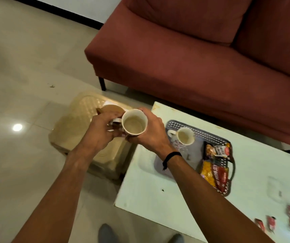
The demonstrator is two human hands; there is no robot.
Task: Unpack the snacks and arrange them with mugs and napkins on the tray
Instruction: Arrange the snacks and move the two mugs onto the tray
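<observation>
A white mug is held in the air above the gap between a beige stool and the table. My right hand wraps its right side and my left hand grips its handle side. A second white mug stands on the grey patterned tray on the white table. Two snack packets lie on the tray's right part: a peanut pack and a yellow-red pack. A white napkin peeks out on the stool.
A beige plastic stool with a round brown holder stands left of the white table. Several small red wrapped sweets lie at the table's near right. A red sofa runs behind. My feet show at the bottom edge.
</observation>
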